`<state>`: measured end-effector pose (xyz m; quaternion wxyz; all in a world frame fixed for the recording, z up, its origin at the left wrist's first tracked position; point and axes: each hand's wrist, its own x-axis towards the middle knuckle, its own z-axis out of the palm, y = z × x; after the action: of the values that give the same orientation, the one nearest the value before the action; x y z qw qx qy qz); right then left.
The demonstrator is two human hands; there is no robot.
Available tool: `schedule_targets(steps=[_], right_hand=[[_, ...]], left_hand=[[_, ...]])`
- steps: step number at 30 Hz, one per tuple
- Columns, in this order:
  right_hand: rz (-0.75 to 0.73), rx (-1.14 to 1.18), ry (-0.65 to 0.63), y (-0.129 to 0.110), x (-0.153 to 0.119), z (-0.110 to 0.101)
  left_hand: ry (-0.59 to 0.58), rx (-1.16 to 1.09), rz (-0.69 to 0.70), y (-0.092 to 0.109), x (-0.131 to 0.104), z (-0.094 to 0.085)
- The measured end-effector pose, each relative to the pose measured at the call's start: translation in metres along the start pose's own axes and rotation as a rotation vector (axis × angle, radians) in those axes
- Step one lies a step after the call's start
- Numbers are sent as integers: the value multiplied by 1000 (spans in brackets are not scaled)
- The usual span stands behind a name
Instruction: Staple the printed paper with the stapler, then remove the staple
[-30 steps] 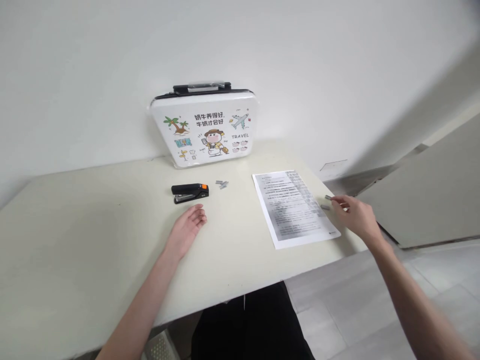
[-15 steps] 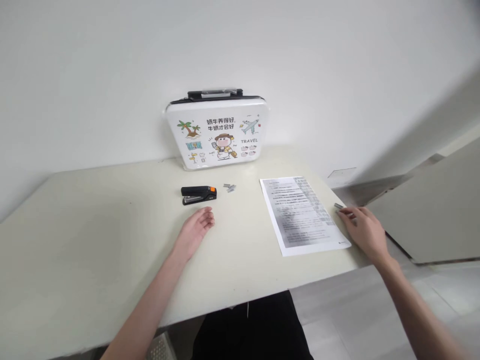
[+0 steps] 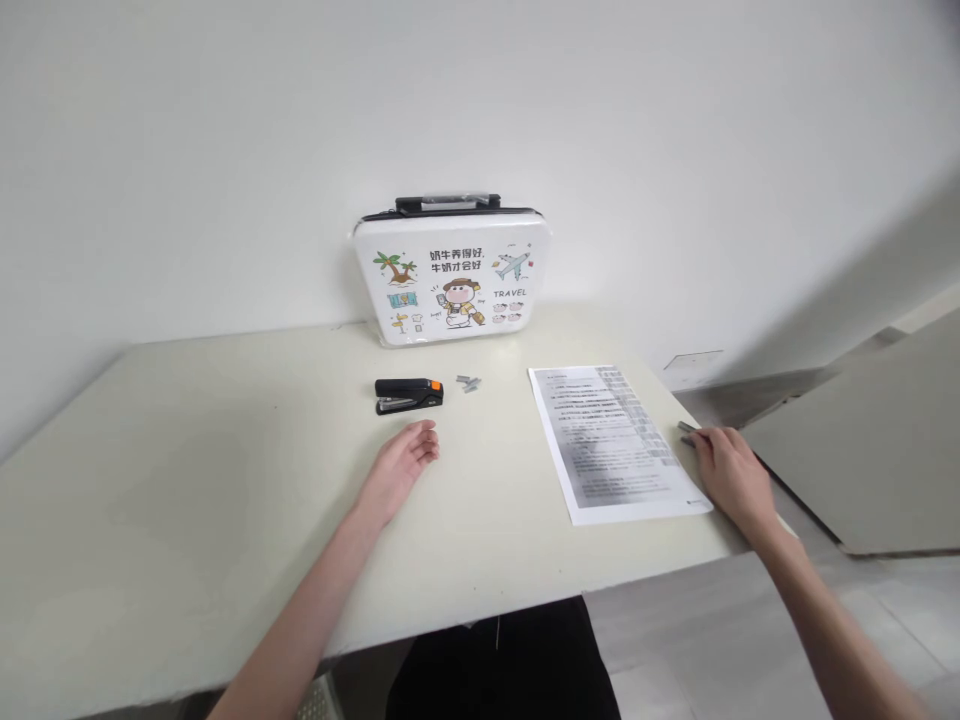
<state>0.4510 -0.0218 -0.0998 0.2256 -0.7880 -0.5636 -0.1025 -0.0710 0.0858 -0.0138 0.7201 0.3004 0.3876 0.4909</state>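
Your left hand: lies flat on the table, fingers loosely spread and holding nothing, at 6 o'clock from the stapler.
Your right hand: rests at the table's right edge, fingers bent down, the tips touching a strip of staples; you cannot tell whether they pinch it.
Strip of staples: at 3 o'clock from the printed sheet, just beside its right edge.
Printed sheet: flat on the table; the print is too blurred to read.
Stapler: black with an orange end, closed.
Loose staples: at 3 o'clock from the stapler, near it.
Case: white, upright against the wall, at 12 o'clock from the stapler; reads "TRAVEL", with Chinese lettering above a cartoon figure.
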Motion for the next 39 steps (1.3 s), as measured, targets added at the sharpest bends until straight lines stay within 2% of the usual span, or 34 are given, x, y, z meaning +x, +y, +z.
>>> schedule_targets(steps=[4, 14, 21, 25, 28, 32, 35, 39], right_hand=[[-6, 22, -30, 3, 4, 4], [-8, 56, -15, 5, 8, 6], [34, 162, 106, -10, -4, -7], [-29, 209, 127, -27, -16, -22], [-142, 224, 77, -45, -23, -34], [-261, 240, -86, -73, -30, -41], [-314, 241, -184, -88, -35, -36], [-343, 223, -249, -95, -40, -25]], left_hand=[[-9, 5, 5, -1, 0, 0], [-14, 37, 15, -2, 3, -3], [-16, 51, 26, -5, 5, -6], [-26, 54, 27, -5, 6, -7], [-26, 54, 30, -5, 5, -7], [-26, 64, 34, -5, 4, -5], [-23, 66, 34, -4, 2, -4], [-11, 68, 42, -2, -1, -2]])
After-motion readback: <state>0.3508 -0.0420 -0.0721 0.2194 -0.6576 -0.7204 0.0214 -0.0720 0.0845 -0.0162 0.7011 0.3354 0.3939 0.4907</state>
